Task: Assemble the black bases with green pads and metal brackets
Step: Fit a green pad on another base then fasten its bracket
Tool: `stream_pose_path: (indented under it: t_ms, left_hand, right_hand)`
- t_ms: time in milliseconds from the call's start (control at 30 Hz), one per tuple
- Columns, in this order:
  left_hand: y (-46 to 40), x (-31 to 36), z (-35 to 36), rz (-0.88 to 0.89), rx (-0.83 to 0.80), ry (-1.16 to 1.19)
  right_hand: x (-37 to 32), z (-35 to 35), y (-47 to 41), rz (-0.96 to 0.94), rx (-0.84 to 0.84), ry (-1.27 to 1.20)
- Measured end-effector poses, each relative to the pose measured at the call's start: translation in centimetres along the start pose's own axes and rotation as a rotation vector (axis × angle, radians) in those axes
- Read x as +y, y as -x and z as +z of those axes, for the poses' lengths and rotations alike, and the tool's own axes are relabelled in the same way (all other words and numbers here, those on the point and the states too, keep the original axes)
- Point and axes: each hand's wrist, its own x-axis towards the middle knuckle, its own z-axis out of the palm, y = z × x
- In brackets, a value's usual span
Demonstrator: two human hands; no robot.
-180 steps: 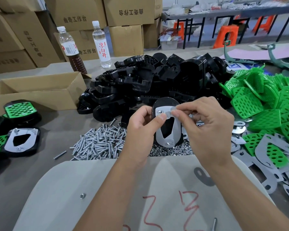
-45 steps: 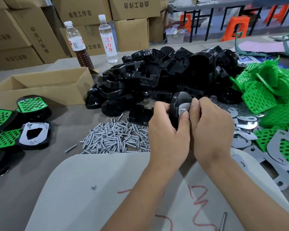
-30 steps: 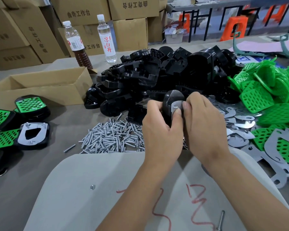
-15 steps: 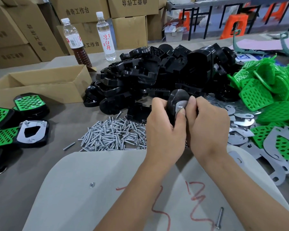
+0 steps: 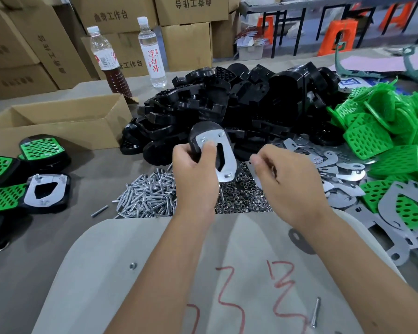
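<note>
Left hand (image 5: 193, 169) grips a black plastic base (image 5: 199, 138) bearing a silver metal bracket (image 5: 223, 160) with three screws, held tilted above the table, thumb on the bracket. Right hand (image 5: 287, 179), just beside and apart from it, has loosely curled fingers; whether they hold anything cannot be told. Behind: black base pile (image 5: 239, 102); right, green perforated pads (image 5: 384, 141); below, loose steel screws (image 5: 147, 196).

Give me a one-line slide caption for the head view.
Left hand holds a black base with its metal bracket; right hand hovers over nuts.
</note>
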Motion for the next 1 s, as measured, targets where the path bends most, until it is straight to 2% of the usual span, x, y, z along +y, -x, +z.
stream_pose_path:
  t_ms: [100, 200, 367, 467, 567, 700, 800, 1000]
  left_hand:
    - [-0.9, 0.1, -0.4, -0.069, 0.040, 0.069]
    - [-1.2, 0.1, -0.6, -0.089, 0.049, 0.067]
    - [-0.9, 0.3, -0.8, -0.053, 0.034, 0.011]
    - [-0.5, 0.7, -0.6, -0.020, 0.018, -0.022]
    - [-0.3, 0.7, -0.5, -0.007, 0.019, -0.053]
    - [-0.4, 0.1, -0.6, 0.056, 0.035, -0.106]
    - [0.0, 0.2, -0.5, 0.204, 0.046, -0.213]
    - [1.2, 0.5, -0.3, 0.459, -0.025, -0.329]
  right_hand:
    - [0.0, -0.2, 0.0, -0.086, -0.214, 0.083]
    - [-0.3, -0.3, 0.0, -0.072, -0.400, 0.129]
    - [-0.5, -0.2, -0.1, -0.077, -0.407, 0.036]
    - [-0.8, -0.1, -0.1, -0.096, -0.419, 0.064]
    - [-1.0, 0.0, -0.1, -0.079, -0.343, -0.004]
    - [-1.0, 0.0, 0.0, 0.062, -0.121, -0.307]
    - [-0.8, -0.1, -0.1, 0.164, -0.021, -0.574]
    - [-0.9, 0.0, -0.5, 0.352, 0.033, -0.922]
